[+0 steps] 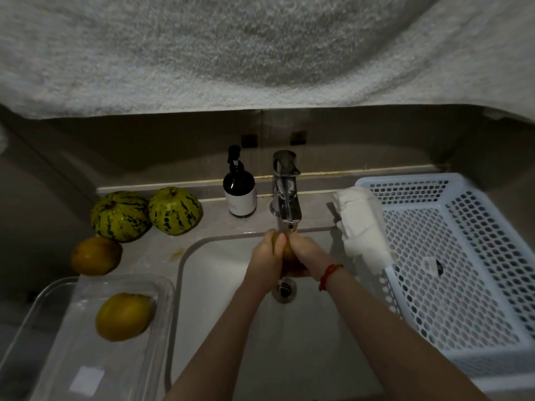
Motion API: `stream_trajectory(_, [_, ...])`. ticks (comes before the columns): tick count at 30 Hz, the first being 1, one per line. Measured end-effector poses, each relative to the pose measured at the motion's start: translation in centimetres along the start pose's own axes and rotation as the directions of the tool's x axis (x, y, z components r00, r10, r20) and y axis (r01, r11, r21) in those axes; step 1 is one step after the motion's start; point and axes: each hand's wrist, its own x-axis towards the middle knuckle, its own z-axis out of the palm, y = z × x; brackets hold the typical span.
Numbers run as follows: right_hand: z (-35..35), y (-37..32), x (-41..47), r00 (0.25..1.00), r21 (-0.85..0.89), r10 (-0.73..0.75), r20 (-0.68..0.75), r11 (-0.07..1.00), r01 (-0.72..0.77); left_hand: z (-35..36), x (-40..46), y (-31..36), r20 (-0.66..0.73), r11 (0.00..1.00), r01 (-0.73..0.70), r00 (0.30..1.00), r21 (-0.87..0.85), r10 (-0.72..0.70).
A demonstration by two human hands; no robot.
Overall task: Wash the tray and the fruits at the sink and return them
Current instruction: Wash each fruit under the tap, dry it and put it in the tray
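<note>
Yellow fruit (287, 251) clasped between both hands (285, 256) under the faucet (285, 195), above the sink (220, 285).

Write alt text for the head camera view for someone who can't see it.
Both hands, left hand and right hand, grip a yellow fruit under the faucet over a white sink. Another fruit lies in the clear tray at left.

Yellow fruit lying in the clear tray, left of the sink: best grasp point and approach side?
Judging from this one view: take the yellow fruit across its narrower middle, coming straight down from above. It lies on its side, alone in the clear tray, whose walls block a low sideways approach; the top is open. Both the left hand and right hand currently hold another fruit under the tap.
</note>
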Motion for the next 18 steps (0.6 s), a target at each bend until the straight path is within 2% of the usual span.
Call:
stream_trajectory(2, [0.1, 0.5, -0.2, 0.996, -0.002, -0.080, 0.030, 0.997, 0.080, -0.4, 0.1, 0.2, 0.023, 0.997, -0.048, 0.998, -0.059, 0.050])
stream_trajectory(4, [0.4, 1.5, -0.7, 0.965, 0.070, -0.262, 0.015, 0.963, 0.261, -0.5, 0.2, 0.6, 0.047, 0.973, -0.010, 0.999, -0.231, 0.022])
stream_trajectory(6, [0.8, 2.3, -1.1, 0.874, 0.100, -0.486, 0.017, 0.870, 0.482, -0.4, 0.4, 1.2, 0.085, 0.911, 0.105, 0.993, -0.399, -0.078])
stream_trajectory(8, [1.1, 3.0, -1.8, 0.757, 0.067, -0.651, 0.045, 0.758, 0.648, -0.4, 0.7, 1.5, 0.128, 0.856, 0.217, 0.976, -0.469, -0.177])
stream_trajectory(10, [0.8, 3.8, -1.9, 0.640, -0.101, -0.766, 0.056, 0.633, 0.767, -0.5, 1.0, 1.5, 0.237, 0.738, 0.338, 0.941, -0.584, -0.244])
stream_trajectory(12, [0.2, 4.7, -1.5, 0.584, -0.246, -0.808, 0.079, 0.552, 0.797, -0.4, 1.1, 1.4, 0.316, 0.622, 0.421, 0.907, -0.660, -0.279])
stream_trajectory(13, [-0.1, 4.9, -1.5, 0.591, -0.225, -0.803, 0.075, 0.564, 0.794, -0.3, 1.2, 1.4, 0.312, 0.620, 0.433, 0.901, -0.654, -0.300])
stream_trajectory(14, [-0.3, 4.9, -1.6, 0.634, -0.144, -0.772, 0.047, 0.623, 0.769, 0.0, 1.2, 1.5, 0.267, 0.665, 0.422, 0.906, -0.616, -0.328])
stream_trajectory(15, [-0.3, 4.5, -1.8, 0.713, -0.011, -0.701, 0.015, 0.713, 0.701, 0.4, 1.3, 1.5, 0.180, 0.730, 0.397, 0.915, -0.556, -0.361])
stream_trajectory(17, [-0.3, 3.2, -2.0, 0.885, 0.289, -0.464, 0.038, 0.853, 0.434, 1.5, 1.2, 1.3, -0.030, 0.866, 0.300, 0.940, -0.400, -0.339])
stream_trajectory(18, [-0.4, 2.6, -1.8, 0.943, 0.402, -0.323, 0.084, 0.877, 0.265, 1.8, 1.1, 1.0, -0.107, 0.924, 0.231, 0.956, -0.306, -0.275])
